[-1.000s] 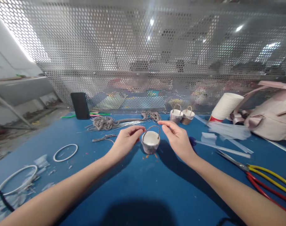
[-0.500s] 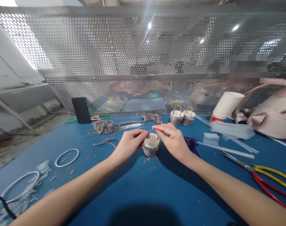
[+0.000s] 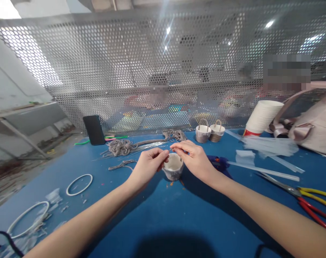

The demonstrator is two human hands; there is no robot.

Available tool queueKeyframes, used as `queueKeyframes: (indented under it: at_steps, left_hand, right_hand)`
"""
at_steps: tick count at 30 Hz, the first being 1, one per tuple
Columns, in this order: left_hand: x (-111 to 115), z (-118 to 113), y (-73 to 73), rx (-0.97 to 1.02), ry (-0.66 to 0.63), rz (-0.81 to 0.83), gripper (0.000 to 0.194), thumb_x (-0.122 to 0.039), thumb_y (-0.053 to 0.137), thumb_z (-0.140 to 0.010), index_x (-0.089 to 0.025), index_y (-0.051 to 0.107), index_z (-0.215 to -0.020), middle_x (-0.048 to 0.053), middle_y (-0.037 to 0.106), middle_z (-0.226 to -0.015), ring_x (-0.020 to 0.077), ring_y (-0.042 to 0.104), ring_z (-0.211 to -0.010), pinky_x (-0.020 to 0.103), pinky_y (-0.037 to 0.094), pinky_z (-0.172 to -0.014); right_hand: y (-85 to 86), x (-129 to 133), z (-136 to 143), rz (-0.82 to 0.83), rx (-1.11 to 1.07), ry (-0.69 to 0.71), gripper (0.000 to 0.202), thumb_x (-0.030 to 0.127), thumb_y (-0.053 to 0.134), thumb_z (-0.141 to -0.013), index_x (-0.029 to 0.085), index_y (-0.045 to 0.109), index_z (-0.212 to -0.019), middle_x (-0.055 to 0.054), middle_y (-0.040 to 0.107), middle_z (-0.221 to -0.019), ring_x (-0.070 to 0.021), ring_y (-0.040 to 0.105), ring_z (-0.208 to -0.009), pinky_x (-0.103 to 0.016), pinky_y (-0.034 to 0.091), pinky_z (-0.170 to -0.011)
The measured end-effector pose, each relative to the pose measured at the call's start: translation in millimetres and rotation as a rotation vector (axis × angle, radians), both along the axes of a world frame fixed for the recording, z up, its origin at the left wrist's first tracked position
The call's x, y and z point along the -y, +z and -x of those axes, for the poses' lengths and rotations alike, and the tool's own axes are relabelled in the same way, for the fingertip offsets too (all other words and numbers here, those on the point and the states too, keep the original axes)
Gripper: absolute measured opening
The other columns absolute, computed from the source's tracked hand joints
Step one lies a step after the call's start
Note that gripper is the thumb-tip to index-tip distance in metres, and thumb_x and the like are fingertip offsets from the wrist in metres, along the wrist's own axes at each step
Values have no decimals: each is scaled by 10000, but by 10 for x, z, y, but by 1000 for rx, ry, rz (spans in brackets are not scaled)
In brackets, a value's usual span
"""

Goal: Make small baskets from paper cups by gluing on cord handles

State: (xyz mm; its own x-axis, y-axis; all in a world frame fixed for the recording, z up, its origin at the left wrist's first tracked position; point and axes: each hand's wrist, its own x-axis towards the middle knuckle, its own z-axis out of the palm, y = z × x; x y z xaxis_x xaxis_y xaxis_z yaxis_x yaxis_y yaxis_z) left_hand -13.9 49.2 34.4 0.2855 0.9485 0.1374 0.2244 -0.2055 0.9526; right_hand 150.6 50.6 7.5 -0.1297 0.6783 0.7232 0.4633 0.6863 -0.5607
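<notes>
- Small cup basket (image 3: pixel 173 173): tapered round cup, smooth white lining, mottled grey outer wrap, thin brownish handle (image 3: pixel 181 160) largely hidden by your fingers.
- Basket stands on the blue table (image 3: pixel 179 211) between your hands; mouth faces up, long axis about vertical.
- Your left hand (image 3: pixel 151 163): thumb and forefinger pinched together on the handle.
- Your right hand (image 3: pixel 191 159): likewise pinched on it, fingertips near the left's.
- Beyond: soft, tangled grey cord (image 3: pixel 120 147).
</notes>
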Motion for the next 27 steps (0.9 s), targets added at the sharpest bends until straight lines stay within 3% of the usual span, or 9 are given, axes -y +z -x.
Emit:
queueKeyframes:
  at_steps: [18,27]
  left_hand:
    - [28,-3,13,-29,2,-45,266,-328,553,-777,-156,573,-575,-38,526,-530,79,442,-486,204,370,-505]
    - [19,10,-7,-2,19,-18,296,-390,579,-770,-150,603,-597,-29,537,-530,89,450,-494,217,375,-517]
  right_hand:
    - [167,-36,-67,171,191,111,194,117,473,-904,209,637,-856,-10,629,-785,-154,572,-790,-289,449,-730]
    - [178,-24,-78,85,215,88,203,102,492,-897,203,668,-912,-29,663,-815,-169,584,-815,-309,459,-760]
